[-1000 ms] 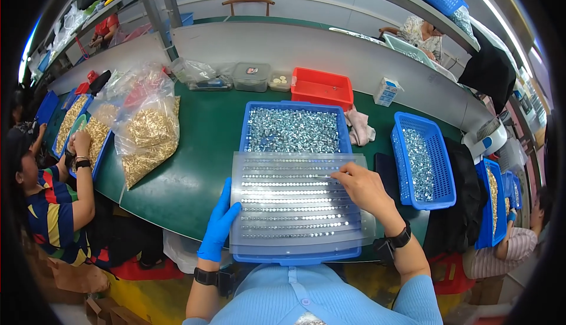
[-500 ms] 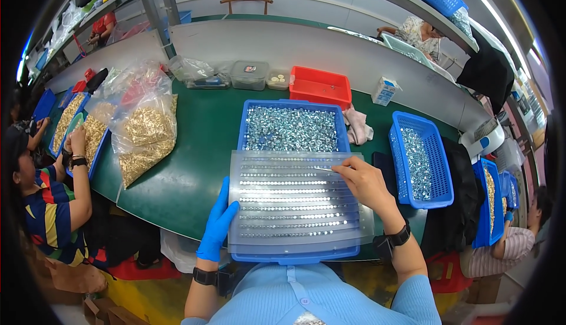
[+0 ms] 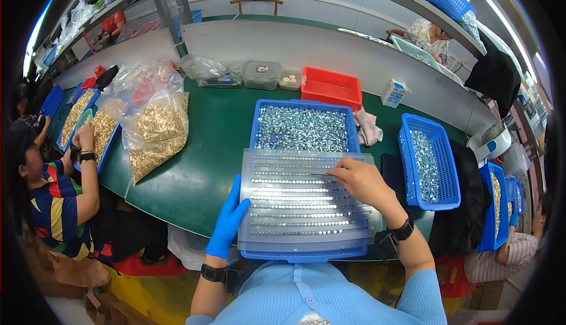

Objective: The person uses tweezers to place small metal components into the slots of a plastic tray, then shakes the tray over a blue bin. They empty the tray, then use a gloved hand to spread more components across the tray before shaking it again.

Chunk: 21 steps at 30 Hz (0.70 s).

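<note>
My left hand (image 3: pixel 229 223), in a blue glove, grips the left edge of a translucent plastic sheet (image 3: pixel 312 241), its thumb lying at the rim. Rows of small round silvery parts (image 3: pixel 295 190) run across the sheet. Between the bare fingers of my right hand (image 3: pixel 359 179) is a thin pair of tweezers (image 3: pixel 319 175), its tip over one of the upper rows. Beneath the sheet's far edge sits a blue basket (image 3: pixel 254 126) filled with small shiny metal pieces (image 3: pixel 303 127); the sheet covers its near part.
A bag of gold-coloured pieces (image 3: pixel 159 133) stands left on the green table (image 3: pixel 200 189). Behind are a lidded box (image 3: pixel 261 75), a red tray (image 3: pixel 330 83) and a pink cloth (image 3: pixel 368 126). Another blue basket (image 3: pixel 451 198) is at right. Co-workers (image 3: pixel 56 198) sit at both sides.
The right hand and tweezers have shifted slightly down and left over the sheet's rows. The left hand keeps its place on the edge. The whole view has shifted slightly.
</note>
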Motion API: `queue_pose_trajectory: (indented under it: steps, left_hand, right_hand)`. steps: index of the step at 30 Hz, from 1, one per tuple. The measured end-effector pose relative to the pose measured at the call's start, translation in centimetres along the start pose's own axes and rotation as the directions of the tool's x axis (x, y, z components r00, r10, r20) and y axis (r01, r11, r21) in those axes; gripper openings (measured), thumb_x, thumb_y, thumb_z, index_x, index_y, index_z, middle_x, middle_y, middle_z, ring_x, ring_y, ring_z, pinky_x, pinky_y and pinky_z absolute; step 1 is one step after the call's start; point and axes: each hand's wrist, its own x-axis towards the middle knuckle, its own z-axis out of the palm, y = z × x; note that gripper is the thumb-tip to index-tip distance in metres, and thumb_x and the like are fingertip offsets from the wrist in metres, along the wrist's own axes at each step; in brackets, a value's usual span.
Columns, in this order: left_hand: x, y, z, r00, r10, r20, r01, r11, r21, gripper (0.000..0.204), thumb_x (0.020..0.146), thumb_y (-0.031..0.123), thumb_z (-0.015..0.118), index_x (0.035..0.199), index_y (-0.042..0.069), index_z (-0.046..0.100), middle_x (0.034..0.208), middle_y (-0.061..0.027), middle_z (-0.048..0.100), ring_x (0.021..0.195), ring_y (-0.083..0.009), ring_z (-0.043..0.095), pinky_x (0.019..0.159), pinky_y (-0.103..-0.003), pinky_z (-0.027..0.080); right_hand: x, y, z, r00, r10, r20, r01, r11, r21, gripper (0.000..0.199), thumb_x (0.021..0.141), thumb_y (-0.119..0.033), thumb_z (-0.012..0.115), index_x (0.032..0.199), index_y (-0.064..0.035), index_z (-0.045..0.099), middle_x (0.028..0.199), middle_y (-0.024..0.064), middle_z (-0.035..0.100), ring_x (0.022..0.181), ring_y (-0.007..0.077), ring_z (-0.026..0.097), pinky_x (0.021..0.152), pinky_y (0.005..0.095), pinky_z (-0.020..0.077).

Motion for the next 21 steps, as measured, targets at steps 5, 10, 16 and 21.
queue_pose_trajectory:
  steps: [5,10,16,21]
  left_hand:
    - [0.2,-0.3,-0.3,0.999,0.025,0.036,-0.025,0.999,0.021,0.062,0.09,0.011,0.048,0.144,0.007,0.017,0.146,-0.0114,0.026,0.131,-0.0201,0.028,0.106,-0.032,0.025]
    - [0.4,-0.3,-0.5,0.998,0.018,0.065,-0.016,0.999,-0.042,0.063,0.09,0.011,0.048,0.144,0.008,0.016,0.147,-0.011,0.025,0.131,-0.02,0.028,0.106,-0.031,0.025]
    - [0.4,-0.1,-0.3,0.997,0.01,0.077,-0.004,0.997,-0.075,0.063,0.09,0.01,0.048,0.144,0.008,0.017,0.147,-0.0105,0.025,0.131,-0.0194,0.028,0.106,-0.031,0.024]
    - [0.4,-0.8,-0.7,0.997,0.028,0.067,-0.025,0.999,-0.037,0.062,0.09,0.01,0.048,0.144,0.007,0.018,0.147,-0.0104,0.025,0.131,-0.0188,0.028,0.106,-0.03,0.024]
  right_hand:
    - [-1.7,2.3,-2.4,0.981,0.172,-0.088,-0.181,0.978,-0.104,0.02,0.076,-0.006,0.062,0.095,-0.0111,0.065,0.087,0.0042,0.059,0.079,0.0256,0.06,0.066,0.0341,0.0492]
    - [-4.0,4.5,-3.7,0.968,0.24,-0.074,-0.25,0.949,-0.193,0.018,0.075,-0.007,0.062,0.092,-0.0105,0.066,0.086,0.0045,0.059,0.078,0.0253,0.06,0.066,0.0339,0.0493]
    - [-3.6,4.2,-2.1,0.981,0.192,-0.033,-0.195,0.966,-0.173,0.016,0.076,-0.008,0.062,0.091,-0.0109,0.067,0.083,0.0042,0.058,0.079,0.0239,0.06,0.066,0.035,0.0493]
    - [-2.7,4.1,-2.8,0.985,0.173,-0.002,-0.171,0.971,-0.169,0.017,0.076,-0.008,0.062,0.092,-0.0104,0.066,0.085,0.0043,0.059,0.081,0.0242,0.06,0.067,0.0342,0.049]
